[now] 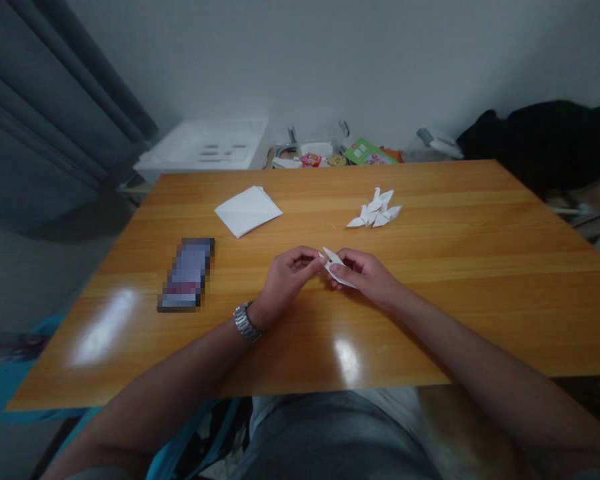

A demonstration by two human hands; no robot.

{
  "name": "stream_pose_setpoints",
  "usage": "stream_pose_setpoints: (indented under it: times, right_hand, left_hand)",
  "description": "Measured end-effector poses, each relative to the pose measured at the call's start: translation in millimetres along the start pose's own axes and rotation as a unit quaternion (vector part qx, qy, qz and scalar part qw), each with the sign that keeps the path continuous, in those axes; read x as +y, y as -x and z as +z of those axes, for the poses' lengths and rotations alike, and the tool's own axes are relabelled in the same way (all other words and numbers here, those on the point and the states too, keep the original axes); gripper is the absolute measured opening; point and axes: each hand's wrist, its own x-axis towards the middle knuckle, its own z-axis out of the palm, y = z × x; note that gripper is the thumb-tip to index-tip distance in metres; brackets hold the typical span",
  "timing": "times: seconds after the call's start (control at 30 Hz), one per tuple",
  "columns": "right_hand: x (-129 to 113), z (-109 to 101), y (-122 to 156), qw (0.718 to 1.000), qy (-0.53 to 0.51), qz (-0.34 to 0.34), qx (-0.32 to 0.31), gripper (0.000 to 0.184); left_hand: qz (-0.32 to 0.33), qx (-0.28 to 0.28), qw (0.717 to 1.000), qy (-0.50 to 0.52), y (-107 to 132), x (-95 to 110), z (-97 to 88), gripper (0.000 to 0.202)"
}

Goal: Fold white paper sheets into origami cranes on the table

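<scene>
Between my two hands is a small folded white paper [333, 257] with pointed ends, held just above the wooden table [430, 253]. My left hand [293, 273] pinches its left tip between thumb and fingers; a metal watch [246, 323] circles that wrist. My right hand [367, 275] grips the body of the folded paper, thumb on top. Fingers partly hide its lower side. Beyond my right hand lies a small cluster of folded white paper cranes [376, 210]. White paper sheets [249, 211] rest farther back on the left.
A phone [187, 275], blurred out, lies on the table's left side. Behind the far edge stand a white plastic tray [205, 143] and a green booklet [367, 152] among small items. Black cloth [540, 143] is heaped at the back right. A blue chair [10, 390] stands at the lower left.
</scene>
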Motion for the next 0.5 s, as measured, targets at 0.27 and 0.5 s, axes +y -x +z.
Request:
stream_pose_setpoints:
  times: [0.27,0.5]
  right_hand:
    - [4.0,0.4,1.1,0.994,0.099,-0.047,0.025,0.029]
    - [5.1,2.2,1.2,0.993,0.11,-0.031,0.032,0.029]
  left_hand:
    - [-0.013,0.033,0.999,0.002,0.6,0.0,3.3,0.029]
    - [-0.015,0.043,0.999,0.01,1.8,-0.2,7.5,0.027]
